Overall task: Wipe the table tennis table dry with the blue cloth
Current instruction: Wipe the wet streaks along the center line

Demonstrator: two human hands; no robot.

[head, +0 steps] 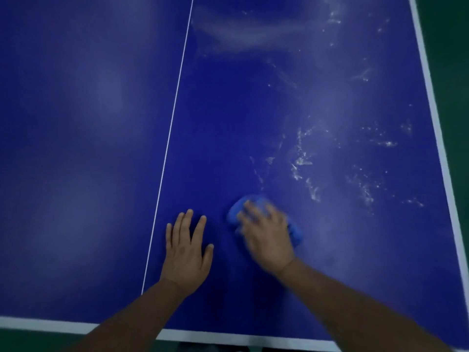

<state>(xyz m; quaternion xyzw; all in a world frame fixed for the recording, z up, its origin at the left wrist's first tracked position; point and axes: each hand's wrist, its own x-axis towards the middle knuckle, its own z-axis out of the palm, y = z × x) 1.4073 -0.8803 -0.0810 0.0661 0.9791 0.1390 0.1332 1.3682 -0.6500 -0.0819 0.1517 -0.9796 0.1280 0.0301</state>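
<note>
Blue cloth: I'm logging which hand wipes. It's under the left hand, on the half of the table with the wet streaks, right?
Not quite: the head view shows the blue cloth under the right hand, not the left. The left hand lies flat and bare on the table beside it. The cloth is indeed on the half with the wet streaks.

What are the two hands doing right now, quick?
Left hand: open, resting flat on the table tennis table.
Right hand: on the blue cloth, motion-blurred; cannot tell whether it grips or just presses it.
</note>
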